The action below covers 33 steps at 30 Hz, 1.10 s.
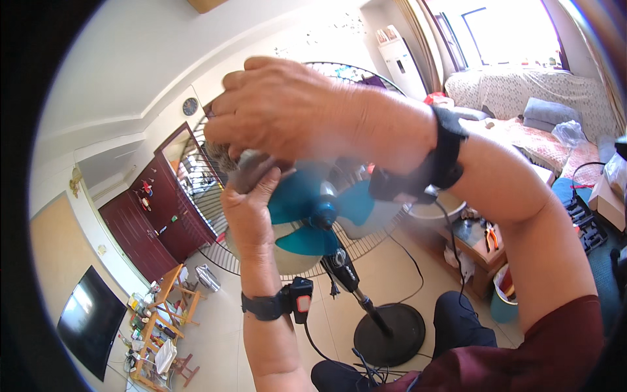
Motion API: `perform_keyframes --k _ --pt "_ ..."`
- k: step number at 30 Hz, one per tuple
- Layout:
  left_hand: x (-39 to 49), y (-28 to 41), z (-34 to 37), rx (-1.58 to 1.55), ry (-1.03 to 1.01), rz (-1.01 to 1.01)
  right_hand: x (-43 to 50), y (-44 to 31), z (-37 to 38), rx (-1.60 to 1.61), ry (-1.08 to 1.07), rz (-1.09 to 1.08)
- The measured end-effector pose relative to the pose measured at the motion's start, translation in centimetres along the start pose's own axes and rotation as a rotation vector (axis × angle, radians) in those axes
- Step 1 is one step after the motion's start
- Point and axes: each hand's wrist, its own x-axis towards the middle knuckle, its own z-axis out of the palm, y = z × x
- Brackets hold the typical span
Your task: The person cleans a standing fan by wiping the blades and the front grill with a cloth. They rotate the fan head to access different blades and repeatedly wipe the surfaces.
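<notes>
Before me is a pedestal fan with teal fan blades, a wire grille behind them and a round black base on the floor. My right hand is curled at the upper left of the grille, around a blurred greyish cloth. From below, my left hand grips the same cloth, its thumb pressed against it. My right fingers hide part of the cloth, so its exact kind is uncertain. Each wrist wears a black strap with a small cabled device.
To the right, a low wooden table carries orange-handled pliers and a pale basin. A blue bin stands beside it. Cables lie near my knees. A cluttered wooden rack stands at left.
</notes>
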Motion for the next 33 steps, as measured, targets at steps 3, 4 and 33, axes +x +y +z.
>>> perform_keyframes --k 3,4,33 --pt "0.0 0.0 0.2 0.011 -0.036 -0.005 -1.9 0.9 -0.2 0.063 0.08 -0.042" --pt "0.1 -0.2 0.2 0.01 -0.04 0.003 -2.7 1.0 -0.1 0.073 0.131 -0.019" --pt "0.1 -2.2 -2.0 0.061 0.049 0.079 -17.8 -2.9 2.1 0.317 0.349 1.009"
